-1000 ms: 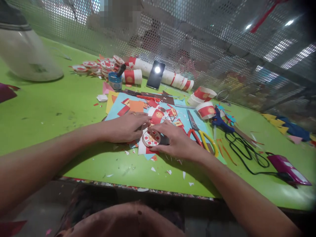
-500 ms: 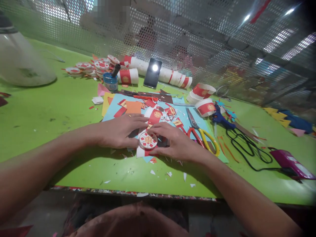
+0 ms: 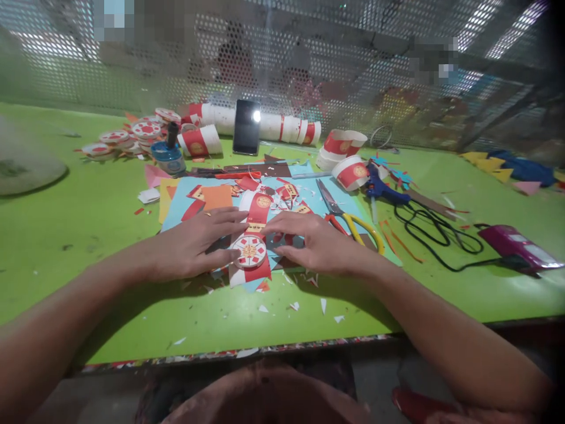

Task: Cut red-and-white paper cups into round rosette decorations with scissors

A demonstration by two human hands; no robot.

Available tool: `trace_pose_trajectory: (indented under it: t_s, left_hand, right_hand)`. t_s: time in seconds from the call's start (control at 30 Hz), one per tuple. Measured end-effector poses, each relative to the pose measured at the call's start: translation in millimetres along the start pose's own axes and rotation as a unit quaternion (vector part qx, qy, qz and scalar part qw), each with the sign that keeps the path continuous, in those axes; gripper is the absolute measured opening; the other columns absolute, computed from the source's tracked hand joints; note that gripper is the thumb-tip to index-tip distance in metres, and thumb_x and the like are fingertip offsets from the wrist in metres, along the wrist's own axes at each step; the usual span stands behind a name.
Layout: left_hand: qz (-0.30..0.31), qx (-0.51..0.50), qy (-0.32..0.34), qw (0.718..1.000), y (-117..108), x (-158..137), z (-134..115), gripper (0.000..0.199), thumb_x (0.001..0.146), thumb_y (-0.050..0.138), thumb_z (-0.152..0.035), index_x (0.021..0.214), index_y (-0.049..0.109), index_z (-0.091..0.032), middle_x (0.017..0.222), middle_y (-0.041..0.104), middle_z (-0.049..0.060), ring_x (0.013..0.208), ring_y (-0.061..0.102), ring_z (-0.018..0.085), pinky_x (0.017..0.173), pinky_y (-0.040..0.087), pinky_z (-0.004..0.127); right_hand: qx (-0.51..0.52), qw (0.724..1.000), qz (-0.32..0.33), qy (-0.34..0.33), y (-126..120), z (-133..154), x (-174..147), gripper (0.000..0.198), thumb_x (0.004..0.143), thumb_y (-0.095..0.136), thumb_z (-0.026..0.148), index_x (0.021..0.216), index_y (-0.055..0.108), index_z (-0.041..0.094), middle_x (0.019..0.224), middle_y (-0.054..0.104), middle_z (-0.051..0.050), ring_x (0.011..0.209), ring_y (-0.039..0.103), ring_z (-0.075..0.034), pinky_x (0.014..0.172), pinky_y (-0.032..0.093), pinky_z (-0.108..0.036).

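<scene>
A round white paper disc (image 3: 249, 251) with red patches and a gold emblem lies on a red-and-white paper cup piece (image 3: 257, 207), spread flat over blue paper sheets (image 3: 176, 203). My left hand (image 3: 188, 244) rests open at the disc's left, its thumb tip at the disc's edge and its fingers stretched toward the cup piece. On the right, my right hand (image 3: 313, 241) hovers low with thumb and fingers apart. Its fingertips reach the cup piece above the disc, and its thumb is clear of the disc. Beside it lie scissors (image 3: 348, 221) with red and yellow handles.
Finished-looking discs (image 3: 145, 128) are piled at the back left, near a blue glue jar (image 3: 168, 158). Paper cups (image 3: 200, 141) and a phone (image 3: 246, 126) stand along the mesh. A blue glue gun (image 3: 386, 187) and a purple corded device (image 3: 521, 244) are at right.
My right thumb and fingers have moved off the disc to its right. My left thumb stays at the disc's edge. The camera view has turned, shifting the table scene leftward.
</scene>
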State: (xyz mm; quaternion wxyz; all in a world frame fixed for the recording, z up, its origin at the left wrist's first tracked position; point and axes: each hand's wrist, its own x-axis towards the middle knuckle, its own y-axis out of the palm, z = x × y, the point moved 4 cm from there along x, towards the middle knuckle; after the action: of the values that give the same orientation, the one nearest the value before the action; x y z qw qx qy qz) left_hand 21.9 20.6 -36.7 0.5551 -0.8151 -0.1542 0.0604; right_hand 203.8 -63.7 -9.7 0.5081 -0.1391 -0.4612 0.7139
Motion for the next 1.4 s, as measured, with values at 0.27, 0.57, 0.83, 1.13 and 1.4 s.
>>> trace_pose_trajectory:
  t_s: [0.27,0.57,0.83,1.13,1.4]
  left_hand:
    - [0.002,0.013,0.012,1.0,-2.7,2.8,-7.0,0.048,0.095,0.04,-0.045,0.137,0.046,-0.023,0.151,0.036,0.013,0.137,0.034,0.032,0.11,0.03,0.051]
    - [-0.011,0.038,0.019,0.999,-3.3,2.5,-12.8,0.05,0.092,0.044,-0.048,0.132,0.05,-0.018,0.145,0.043,0.019,0.132,0.041,0.033,0.105,0.036,0.052]
    - [-0.02,0.07,0.025,0.997,-3.0,3.8,-16.8,0.051,0.091,0.043,-0.048,0.127,0.054,-0.013,0.139,0.049,0.02,0.126,0.047,0.033,0.101,0.04,0.05]
    - [-0.065,0.038,-0.002,0.997,-11.6,-0.1,-16.9,0.049,0.09,0.046,-0.048,0.122,0.058,-0.012,0.129,0.055,0.019,0.117,0.053,0.032,0.095,0.044,0.049]
    - [-0.175,-0.026,0.034,0.984,-30.7,-10.7,-35.1,0.03,0.088,0.052,-0.024,0.116,0.061,-0.018,0.11,0.064,0.01,0.105,0.058,0.023,0.091,0.047,0.038]
  right_hand:
    - [-0.048,0.997,-0.026,-0.051,6.6,17.1,-3.6,0.027,0.09,0.056,0.015,0.116,0.062,0.013,0.116,0.065,-0.015,0.11,0.056,-0.024,0.101,0.041,-0.046]
    - [-0.062,0.998,0.004,-0.032,25.9,15.0,5.5,0.034,0.09,0.06,0.029,0.119,0.057,0.011,0.118,0.064,-0.013,0.109,0.05,-0.025,0.095,0.044,-0.043]
    - [-0.071,0.997,0.026,-0.01,27.6,12.8,5.6,0.036,0.09,0.061,0.032,0.119,0.057,0.012,0.108,0.064,-0.011,0.099,0.049,-0.023,0.087,0.046,-0.039]
    - [-0.07,0.997,0.036,0.023,27.1,13.0,6.5,0.039,0.089,0.063,0.03,0.123,0.054,0.013,0.105,0.062,-0.01,0.098,0.049,-0.023,0.085,0.046,-0.038]
    - [-0.046,0.997,0.032,0.051,24.9,15.2,4.7,0.04,0.087,0.065,0.028,0.125,0.054,0.018,0.105,0.06,-0.008,0.1,0.05,-0.022,0.084,0.047,-0.037]
